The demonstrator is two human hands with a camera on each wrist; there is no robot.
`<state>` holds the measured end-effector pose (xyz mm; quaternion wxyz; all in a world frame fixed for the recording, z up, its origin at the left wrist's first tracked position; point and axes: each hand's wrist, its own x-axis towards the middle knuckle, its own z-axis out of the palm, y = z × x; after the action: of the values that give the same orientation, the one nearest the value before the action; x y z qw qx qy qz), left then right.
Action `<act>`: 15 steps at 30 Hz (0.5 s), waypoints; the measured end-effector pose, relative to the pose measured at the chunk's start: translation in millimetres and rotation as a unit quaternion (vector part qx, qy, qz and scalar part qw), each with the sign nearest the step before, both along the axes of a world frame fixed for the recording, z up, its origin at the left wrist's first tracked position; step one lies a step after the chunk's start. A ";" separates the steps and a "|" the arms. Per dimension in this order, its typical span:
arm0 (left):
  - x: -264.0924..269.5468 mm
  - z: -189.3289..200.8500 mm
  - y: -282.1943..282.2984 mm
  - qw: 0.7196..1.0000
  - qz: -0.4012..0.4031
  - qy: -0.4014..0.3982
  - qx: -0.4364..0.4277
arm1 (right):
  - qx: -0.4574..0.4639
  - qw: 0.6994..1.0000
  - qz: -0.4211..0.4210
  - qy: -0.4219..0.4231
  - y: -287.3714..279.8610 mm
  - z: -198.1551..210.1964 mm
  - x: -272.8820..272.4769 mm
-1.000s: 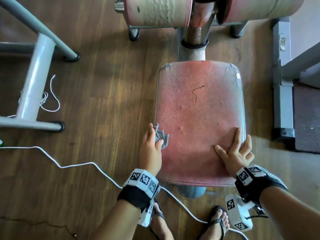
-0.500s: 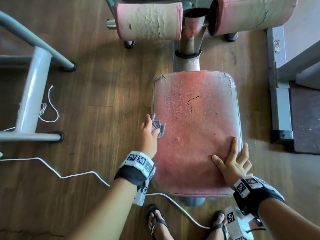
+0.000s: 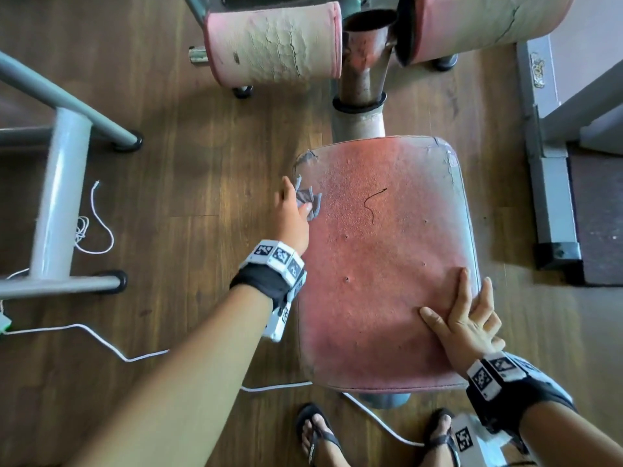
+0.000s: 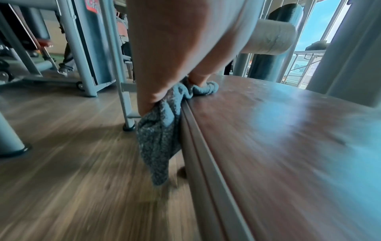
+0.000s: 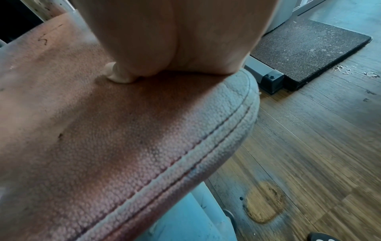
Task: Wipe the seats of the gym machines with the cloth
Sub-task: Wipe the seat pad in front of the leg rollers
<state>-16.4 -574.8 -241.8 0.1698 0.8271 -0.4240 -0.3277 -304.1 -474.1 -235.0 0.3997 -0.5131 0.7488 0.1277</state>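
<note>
Just under left hand [image 3: 290, 214]: cloth [image 3: 310, 200]

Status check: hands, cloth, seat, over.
Left hand grips cloth at seat's left edge. Right hand flat on seat's near right corner. Nothing blocking.

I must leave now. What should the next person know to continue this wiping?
Left hand: holds the grey cloth at the seat's left edge, near the far corner; part of the cloth hangs down the side.
Right hand: open, resting flat on the red seat at its near right corner.
Done: cannot tell how much is wiped.
Left: probably the seat's middle and right side, then the other machines.
</note>
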 end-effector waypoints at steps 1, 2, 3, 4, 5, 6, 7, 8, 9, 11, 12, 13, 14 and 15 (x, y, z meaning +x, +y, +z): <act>3.7 1.1 -16.6 1.000 -0.011 -0.010 0.002 | -0.003 1.000 0.002 0.000 -0.2 -0.4 0.4; 6.1 2.1 -27.5 1.000 -0.021 -0.015 0.005 | -0.004 1.000 0.002 0.001 -0.5 -0.6 0.3; 7.9 2.0 -31.3 0.999 -0.028 -0.018 0.007 | -0.003 1.000 0.001 0.002 -0.7 -0.4 0.4; 8.4 2.6 -29.2 0.999 -0.029 -0.015 0.005 | -0.003 1.000 0.001 0.002 -0.6 0.4 0.5; 8.1 2.0 -21.3 1.000 -0.027 -0.008 0.000 | -0.002 1.000 0.002 0.002 -0.5 1.0 0.8; 6.6 0.1 -10.3 1.000 -0.024 0.005 -0.007 | -0.002 1.000 0.002 0.001 -0.7 1.2 0.8; 3.8 -0.9 2.4 0.999 -0.021 0.023 -0.009 | -0.001 1.000 0.003 0.001 -1.1 1.9 0.3; 1.5 -1.6 14.7 0.999 -0.022 0.037 -0.010 | 0.000 1.000 0.003 0.001 -1.3 2.2 0.4; 0.6 -1.8 22.2 0.999 -0.028 0.039 -0.011 | -0.001 1.000 0.005 0.001 -1.4 2.3 0.6; 3.8 -0.8 15.9 0.999 -0.042 0.021 -0.006 | -0.002 1.000 0.007 0.003 -2.0 2.0 0.8; 5.6 0.1 4.4 0.999 -0.044 0.002 0.003 | -0.002 1.000 0.007 0.002 -2.2 1.4 0.5; 7.3 -1.9 -9.6 0.998 -0.051 -0.023 0.009 | -0.001 1.000 0.005 0.003 -2.3 1.0 0.5; 6.9 -3.1 -24.1 0.997 -0.063 -0.051 0.011 | -0.001 1.000 0.005 0.004 -2.3 0.4 0.2; 4.4 -4.1 -36.8 0.994 -0.078 -0.075 0.013 | -0.001 1.000 0.006 0.005 -2.1 -0.6 -0.1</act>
<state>-12.0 -611.6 -245.9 0.1006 0.8161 -0.4941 -0.2823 -304.2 -476.2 -235.6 0.3945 -0.5173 0.7479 0.1323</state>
